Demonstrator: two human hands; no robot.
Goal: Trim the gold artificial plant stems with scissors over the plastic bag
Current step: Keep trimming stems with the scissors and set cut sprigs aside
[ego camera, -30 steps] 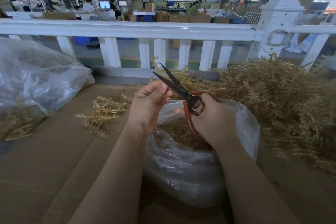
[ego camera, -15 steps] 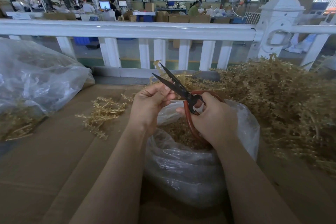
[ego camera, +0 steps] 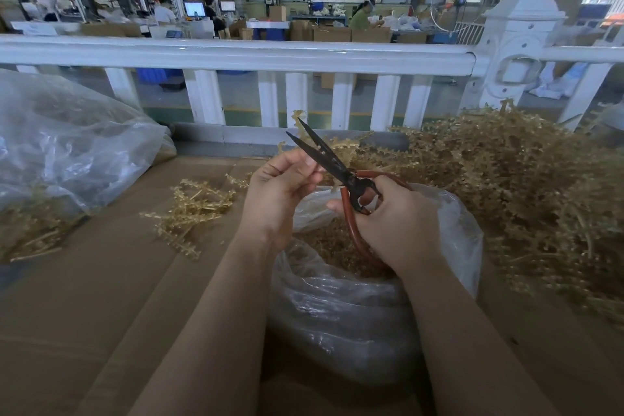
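Observation:
My right hand (ego camera: pixel 396 226) grips the red handles of black-bladed scissors (ego camera: pixel 324 159), whose blades stand slightly apart and point up and to the left. My left hand (ego camera: pixel 280 192) pinches a gold plant stem (ego camera: pixel 299 120) that rises between the blades, its tip showing above them. Both hands hover over an open clear plastic bag (ego camera: pixel 364 314) with gold trimmings inside. A big heap of gold stems (ego camera: pixel 506 192) lies to the right.
A small bunch of gold stems (ego camera: pixel 192 209) lies on the cardboard-covered table (ego camera: pixel 84 297) to the left. A second clear bag (ego camera: pixel 67 145) with stems sits at far left. A white railing (ego camera: pixel 236 56) runs behind the table.
The scissors and both hands have shifted slightly, and the gold stem's tip has risen into view between the blades. The bag and heaps have not moved.

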